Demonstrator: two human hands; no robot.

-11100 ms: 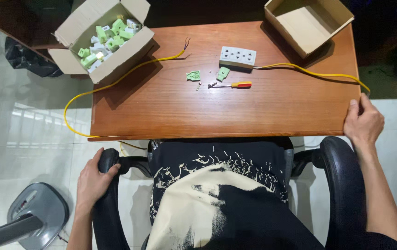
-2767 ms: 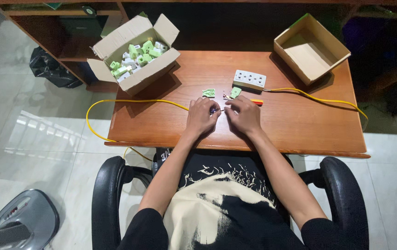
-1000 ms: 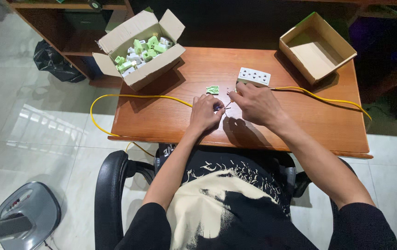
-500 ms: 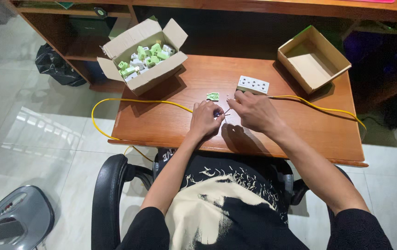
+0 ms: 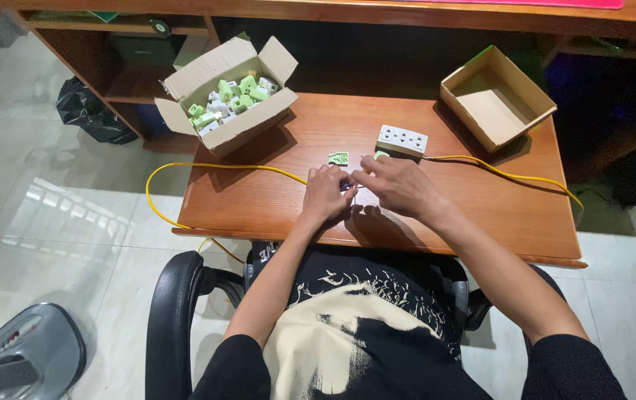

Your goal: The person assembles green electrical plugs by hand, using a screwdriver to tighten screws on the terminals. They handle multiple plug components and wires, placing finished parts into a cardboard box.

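My left hand (image 5: 325, 195) rests on the wooden table (image 5: 481, 207), fingers curled on the end of a yellow cable (image 5: 221, 167) that runs under it. My right hand (image 5: 401, 185) meets it fingertip to fingertip, and both pinch a small dark piece (image 5: 347, 185) between them; I cannot tell what it is. A small green plug part (image 5: 338, 158) lies just beyond my left hand. A sliver of another green part (image 5: 382, 154) shows behind my right hand. A white socket strip (image 5: 402, 140) sits further back.
An open cardboard box (image 5: 247, 126) of green and white plug parts stands at the table's back left, and an empty box (image 5: 495, 100) at the back right. A second yellow cable (image 5: 510, 176) leaves the strip to the right. An office chair arm (image 5: 173, 311) is at my left.
Both hands came from the chair arm and the table edge to the table's middle and stay pinched together there. The orange-handled screwdriver is no longer visible. The view has tilted slightly.
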